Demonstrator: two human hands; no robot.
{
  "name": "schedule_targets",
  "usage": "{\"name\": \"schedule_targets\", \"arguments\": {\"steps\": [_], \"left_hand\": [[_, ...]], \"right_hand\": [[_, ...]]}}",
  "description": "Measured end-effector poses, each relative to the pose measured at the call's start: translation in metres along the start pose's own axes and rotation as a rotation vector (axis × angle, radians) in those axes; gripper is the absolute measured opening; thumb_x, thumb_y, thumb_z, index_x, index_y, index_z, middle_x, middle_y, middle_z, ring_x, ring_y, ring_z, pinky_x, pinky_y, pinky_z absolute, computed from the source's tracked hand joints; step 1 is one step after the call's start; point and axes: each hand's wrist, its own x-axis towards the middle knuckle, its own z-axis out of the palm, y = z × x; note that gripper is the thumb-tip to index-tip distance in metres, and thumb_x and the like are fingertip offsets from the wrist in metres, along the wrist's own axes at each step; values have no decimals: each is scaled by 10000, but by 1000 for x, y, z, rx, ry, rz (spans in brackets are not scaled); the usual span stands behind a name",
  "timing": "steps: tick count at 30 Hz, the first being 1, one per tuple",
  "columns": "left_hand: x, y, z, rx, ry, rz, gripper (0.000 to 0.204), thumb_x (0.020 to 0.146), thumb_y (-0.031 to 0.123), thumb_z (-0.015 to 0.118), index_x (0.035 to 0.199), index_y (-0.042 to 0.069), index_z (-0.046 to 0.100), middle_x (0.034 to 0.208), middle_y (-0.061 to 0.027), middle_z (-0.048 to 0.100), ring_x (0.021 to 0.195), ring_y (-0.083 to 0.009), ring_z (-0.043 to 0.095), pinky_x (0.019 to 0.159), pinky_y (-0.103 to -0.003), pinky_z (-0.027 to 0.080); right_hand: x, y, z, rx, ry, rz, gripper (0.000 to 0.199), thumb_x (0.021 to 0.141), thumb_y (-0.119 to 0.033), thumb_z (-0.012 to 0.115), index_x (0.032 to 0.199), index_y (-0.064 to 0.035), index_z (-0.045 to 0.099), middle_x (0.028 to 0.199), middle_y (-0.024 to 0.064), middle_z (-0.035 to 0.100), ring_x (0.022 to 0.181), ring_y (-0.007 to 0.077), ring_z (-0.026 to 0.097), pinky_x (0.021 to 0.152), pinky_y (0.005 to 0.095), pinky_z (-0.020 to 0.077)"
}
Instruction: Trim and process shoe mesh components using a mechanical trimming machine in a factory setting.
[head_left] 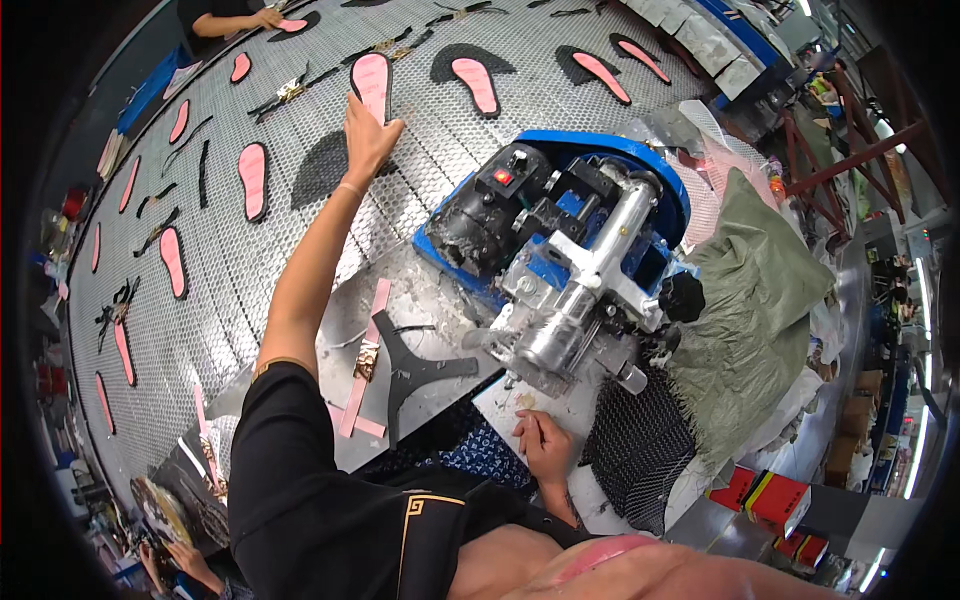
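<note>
My left hand (366, 136) reaches far out over the perforated metal conveyor (240, 270) and grips the near end of a pink sandal sole (373, 80). A dark sole-shaped mat (322, 166) lies just beside that wrist. My right hand (545, 445) rests loosely curled on the grey bench edge (520, 400), holding nothing, just below a blue-and-silver press machine (565, 250). A black Y-shaped sandal strap (415, 370) and a pink strap with a gold buckle (365, 355) lie on the bench between my arms.
Several pink soles (252, 180) and black straps (285, 95) are spread over the conveyor. Another person's hand (262, 18) works at its far end, and another's hands (185, 562) at lower left. A green sack (760, 290), black mesh (640, 450) and red boxes (775, 495) lie right.
</note>
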Motion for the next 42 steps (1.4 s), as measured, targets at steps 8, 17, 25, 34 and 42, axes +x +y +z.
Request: {"name": "schedule_targets", "arguments": {"steps": [8, 17, 25, 34, 42], "left_hand": [[-63, -81, -55, -91, -88, 91, 929, 730, 207, 640, 1429, -142, 138, 1467, -343, 251, 1386, -423, 262, 1153, -366, 220], [-9, -102, -9, -203, -170, 73, 938, 755, 184, 657, 1448, -127, 106, 1472, -317, 280, 1386, -384, 290, 1148, -353, 229], [-46, 17, -31, -493, 64, -38, 1047, 677, 225, 739, 1432, -144, 113, 1436, -321, 335, 1347, -400, 353, 1126, -349, 260], [-97, -45, -70, -92, -104, 20, 961, 790, 336, 721, 1425, -136, 176, 1488, -322, 222, 1363, -421, 303, 1151, -428, 209], [-206, 89, -209, -678, -201, 103, 689, 883, 39, 542, 1445, -48, 154, 1371, -246, 426, 1125, -282, 578, 923, -336, 481]], "right_hand": [[3, -1, -2, 83, -28, -49, 181, 948, -117, 520, 972, -13, 667, 669, 41, 654, 501, 81, 559, 489, 237, 436], [-1, -1, -1, 44, -19, -20, 157, 933, -117, 545, 985, -47, 676, 663, 40, 667, 493, 107, 596, 491, 259, 463], [-8, 0, 1, 115, 36, 54, 157, 923, -127, 555, 979, -47, 679, 672, 53, 669, 511, 119, 605, 511, 262, 470], [-3, -2, -24, 519, 47, -112, 173, 868, -50, 618, 1029, -10, 666, 810, 102, 674, 595, 134, 602, 588, 263, 478], [-12, -10, -117, -814, 700, -61, 514, 814, -167, 691, 1259, 23, 518, 1384, 173, 430, 1280, 368, 377, 1059, 466, 321]]}}
